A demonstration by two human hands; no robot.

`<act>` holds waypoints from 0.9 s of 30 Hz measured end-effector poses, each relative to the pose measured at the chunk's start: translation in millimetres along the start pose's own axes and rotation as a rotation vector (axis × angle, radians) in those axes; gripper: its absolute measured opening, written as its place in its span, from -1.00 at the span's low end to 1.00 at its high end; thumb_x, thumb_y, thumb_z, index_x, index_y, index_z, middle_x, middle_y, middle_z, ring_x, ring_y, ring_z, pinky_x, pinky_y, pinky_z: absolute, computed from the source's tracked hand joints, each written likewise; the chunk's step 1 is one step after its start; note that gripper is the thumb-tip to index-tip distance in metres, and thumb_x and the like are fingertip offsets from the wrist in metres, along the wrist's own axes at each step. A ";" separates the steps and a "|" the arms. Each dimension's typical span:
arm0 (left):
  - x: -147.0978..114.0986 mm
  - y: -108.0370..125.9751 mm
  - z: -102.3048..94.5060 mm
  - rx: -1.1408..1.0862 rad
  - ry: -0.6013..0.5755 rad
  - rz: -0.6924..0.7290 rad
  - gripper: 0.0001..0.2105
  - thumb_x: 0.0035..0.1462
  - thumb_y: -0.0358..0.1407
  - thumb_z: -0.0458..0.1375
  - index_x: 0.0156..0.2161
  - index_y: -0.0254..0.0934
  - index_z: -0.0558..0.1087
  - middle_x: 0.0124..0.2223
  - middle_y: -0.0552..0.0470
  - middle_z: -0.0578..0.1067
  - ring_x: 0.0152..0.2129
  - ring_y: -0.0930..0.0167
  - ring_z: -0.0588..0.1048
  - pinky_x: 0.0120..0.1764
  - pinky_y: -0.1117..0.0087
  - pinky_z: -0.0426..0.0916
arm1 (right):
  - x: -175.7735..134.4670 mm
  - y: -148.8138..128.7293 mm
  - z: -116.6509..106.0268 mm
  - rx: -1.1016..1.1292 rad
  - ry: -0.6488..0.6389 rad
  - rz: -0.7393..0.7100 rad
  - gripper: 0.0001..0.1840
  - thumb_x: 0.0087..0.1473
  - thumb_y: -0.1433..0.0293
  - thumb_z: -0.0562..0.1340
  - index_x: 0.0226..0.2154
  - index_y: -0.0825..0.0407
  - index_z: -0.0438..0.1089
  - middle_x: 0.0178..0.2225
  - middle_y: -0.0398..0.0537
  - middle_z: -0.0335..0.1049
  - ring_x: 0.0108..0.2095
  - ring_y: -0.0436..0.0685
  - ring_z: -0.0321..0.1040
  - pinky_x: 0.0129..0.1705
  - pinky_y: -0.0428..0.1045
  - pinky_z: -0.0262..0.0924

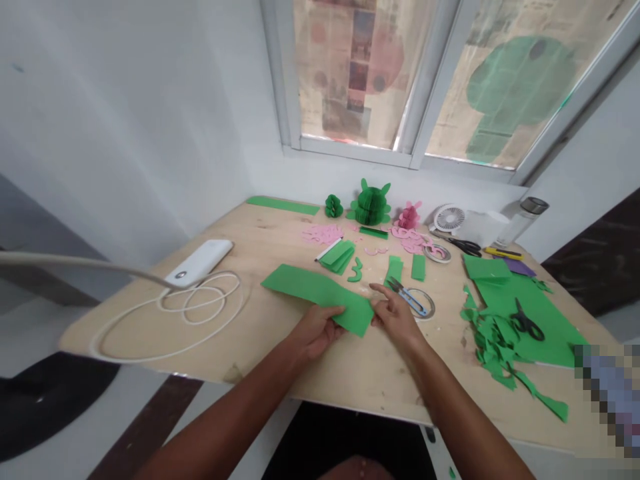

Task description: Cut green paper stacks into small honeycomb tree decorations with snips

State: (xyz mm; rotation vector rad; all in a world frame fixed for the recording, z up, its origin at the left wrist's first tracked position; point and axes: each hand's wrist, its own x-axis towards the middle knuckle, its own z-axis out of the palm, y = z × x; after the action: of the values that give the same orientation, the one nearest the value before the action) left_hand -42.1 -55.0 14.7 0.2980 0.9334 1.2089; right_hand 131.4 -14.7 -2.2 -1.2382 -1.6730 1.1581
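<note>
A long strip of green paper [305,283] with a crease across it is held just above the table. My left hand [320,328] grips its near edge, thumb on top and fingers underneath. At the strip's right end, my right hand [393,313] pinches the corner, its index finger stretched out. Right beside that hand lie blue-handled thread snips [413,297] and a roll of clear tape [427,308]. Beyond the strip rest a folded green paper piece [340,257], a wavy green cutout [355,271] and small green rectangles [419,267].
Green scraps [495,340], black scissors [527,321] and green sheets [545,320] cover the right side. Paper honeycomb figures [371,203], a small fan [449,219] and a bottle [520,221] stand at the back. A white power bank [200,262] with a looped cable [165,357] lies left.
</note>
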 end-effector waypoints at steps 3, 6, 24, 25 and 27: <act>-1.7 -1.3 -3.3 -0.047 0.010 0.002 -0.62 -0.05 -0.66 0.13 -0.09 -0.35 0.44 -0.19 -0.12 0.59 -0.37 0.35 0.58 -0.34 0.38 0.50 | -11.5 -1.8 -9.7 -0.269 0.071 -0.280 -0.54 0.10 0.41 0.07 0.08 0.02 0.30 -0.24 0.03 0.51 -0.22 0.17 0.44 -0.16 0.09 0.31; -1.0 -3.3 -5.2 -0.082 -0.010 0.009 -0.64 -0.04 -0.65 0.14 -0.11 -0.37 0.44 -0.20 -0.12 0.59 -0.38 0.37 0.57 -0.32 0.39 0.50 | -25.0 -2.6 -13.3 -0.478 0.037 -0.572 -0.45 0.06 0.51 0.10 0.13 -0.03 0.25 0.10 0.09 0.30 0.12 0.23 0.19 0.12 0.22 0.13; -0.1 0.2 -11.3 -0.067 -0.007 0.056 -0.77 -0.10 -0.59 0.21 -0.28 -0.34 0.43 -0.41 -0.01 0.56 -0.57 0.43 0.50 -0.53 0.48 0.38 | -35.7 -2.0 3.6 -0.556 0.021 -0.832 -0.76 0.18 0.46 0.14 -0.15 -0.06 0.46 -0.26 0.00 0.53 -0.12 0.20 0.40 -0.09 0.17 0.28; -0.8 -0.8 -12.3 -0.069 -0.004 0.054 -0.79 -0.09 -0.58 0.20 -0.29 -0.34 0.43 -0.41 -0.01 0.55 -0.57 0.44 0.50 -0.54 0.48 0.37 | -35.7 -2.0 4.5 -0.552 0.011 -0.830 -0.77 0.18 0.46 0.14 -0.16 -0.06 0.45 -0.26 -0.01 0.53 -0.13 0.20 0.40 -0.09 0.16 0.27; -2.6 -5.2 -13.3 -0.078 -0.003 0.033 -0.85 -0.07 -0.56 0.20 -0.33 -0.35 0.43 -0.39 -0.04 0.56 -0.54 0.42 0.51 -0.48 0.44 0.40 | -35.7 -1.8 6.7 -0.546 0.000 -0.834 -0.78 0.17 0.47 0.15 -0.17 -0.06 0.45 -0.25 -0.02 0.53 -0.13 0.20 0.40 -0.10 0.16 0.27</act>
State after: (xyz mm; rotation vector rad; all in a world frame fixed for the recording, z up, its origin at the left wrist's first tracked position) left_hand -48.7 -62.8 4.3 0.2539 0.8792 1.2718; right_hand 133.9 -50.9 -4.3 -0.6646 -2.2584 0.1980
